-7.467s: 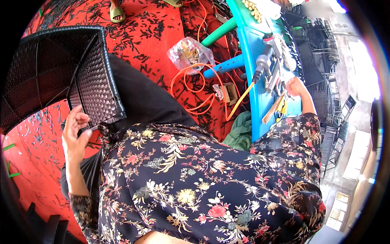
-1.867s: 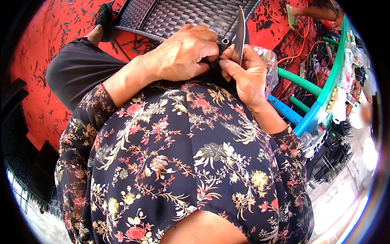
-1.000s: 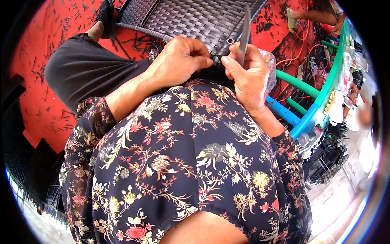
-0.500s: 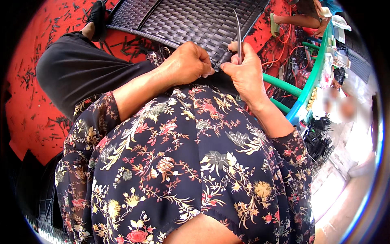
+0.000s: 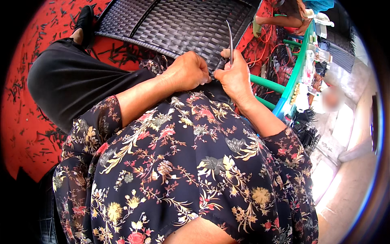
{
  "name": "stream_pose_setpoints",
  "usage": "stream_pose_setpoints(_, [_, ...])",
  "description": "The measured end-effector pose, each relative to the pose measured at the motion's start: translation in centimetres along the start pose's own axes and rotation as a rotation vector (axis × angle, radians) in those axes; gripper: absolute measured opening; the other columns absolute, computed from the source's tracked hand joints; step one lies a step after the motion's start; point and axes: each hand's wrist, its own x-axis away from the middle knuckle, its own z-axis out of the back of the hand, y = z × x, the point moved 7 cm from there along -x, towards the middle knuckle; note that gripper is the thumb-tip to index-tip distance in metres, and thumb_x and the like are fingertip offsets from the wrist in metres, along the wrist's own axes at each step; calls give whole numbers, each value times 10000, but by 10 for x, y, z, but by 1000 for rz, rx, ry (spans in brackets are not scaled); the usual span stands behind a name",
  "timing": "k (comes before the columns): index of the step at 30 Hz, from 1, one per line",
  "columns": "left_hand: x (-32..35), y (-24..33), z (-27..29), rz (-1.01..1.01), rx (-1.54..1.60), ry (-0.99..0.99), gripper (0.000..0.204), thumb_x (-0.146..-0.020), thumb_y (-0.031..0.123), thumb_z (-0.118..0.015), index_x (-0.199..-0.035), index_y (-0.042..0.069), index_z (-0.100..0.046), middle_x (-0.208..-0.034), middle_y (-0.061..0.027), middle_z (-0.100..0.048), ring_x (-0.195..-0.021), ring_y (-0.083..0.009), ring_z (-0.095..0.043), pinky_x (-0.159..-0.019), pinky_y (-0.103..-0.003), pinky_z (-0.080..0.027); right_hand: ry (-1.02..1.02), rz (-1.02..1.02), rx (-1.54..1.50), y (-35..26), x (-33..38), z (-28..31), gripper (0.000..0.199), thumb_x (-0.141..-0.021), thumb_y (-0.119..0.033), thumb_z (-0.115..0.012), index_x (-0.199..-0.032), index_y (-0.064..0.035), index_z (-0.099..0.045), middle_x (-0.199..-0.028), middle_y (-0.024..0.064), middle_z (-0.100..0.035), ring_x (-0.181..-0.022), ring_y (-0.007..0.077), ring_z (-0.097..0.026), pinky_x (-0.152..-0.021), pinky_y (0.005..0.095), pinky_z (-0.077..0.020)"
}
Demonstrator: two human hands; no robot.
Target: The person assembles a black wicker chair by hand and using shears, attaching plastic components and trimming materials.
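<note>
A dark woven wicker panel (image 5: 178, 26) slopes away in front of me, its near corner close to both hands. My left hand (image 5: 189, 71) is closed at that corner, fingertips pinched together. What lies between those fingers is too hidden to make out. Close beside it, my right hand (image 5: 236, 77) grips a slim curved metal tool with a pointed tip (image 5: 230, 38), held upright. Its handle is covered by my fingers, and the thumb points toward the left hand at the panel edge.
Red flooring (image 5: 24, 118) at the left is scattered with short dark strips. A green ladder-like frame (image 5: 294, 77) stands on the right, with orange cords (image 5: 266, 36) near it. Beyond, another person's leg and hands (image 5: 280, 21) show, and black strip bundles (image 5: 306, 126) lie nearby.
The view has shifted slightly, so the panel and frame sit further left. My left hand appears a little lower; both hands keep their grips and the tool stays upright.
</note>
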Motion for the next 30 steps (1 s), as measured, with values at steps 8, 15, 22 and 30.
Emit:
stream_pose_setpoints(8, [0, 3, -1, -26, -69, 11, 137, -694, 106, -651, -672, -27, -626, -569, -60, -594, -547, -99, -525, -529, -261, -418, -226, -115, -648, 17, 9, -3, 403, -688, -4, -644, -1044, -20, -456, -621, -9, -439, -509, 73, -454, -401, 222, -350])
stream_pose_setpoints(15, [7, 9, 8, -15, -69, 8, 142, -695, 105, -647, -653, -27, -615, -561, -56, -587, -532, -92, -513, -530, -261, -414, -229, -265, -1004, 41, 18, -13, 322, -764, -17, -631, -989, -14, -401, -709, 34, -472, -509, 88, -464, -367, 173, -313])
stream_pose_setpoints(22, [12, 10, 13, -32, -99, -1, 131, -690, 94, -645, -654, -29, -615, -566, -64, -590, -539, -97, -520, -538, -261, -417, -309, -334, -1195, 39, 22, -32, 280, -771, -44, -663, -893, -55, -411, -720, 39, -491, -519, 108, -503, -364, 182, -339])
stream_pose_setpoints(30, [18, 6, 22, -3, -131, -20, 149, -675, 119, -660, -672, -26, -624, -566, -82, -587, -543, -108, -526, -540, -266, -419, -289, -252, -870, 20, 20, -38, 292, -756, -67, -674, -909, -42, -426, -653, 5, -475, -448, 66, -447, -355, 191, -319])
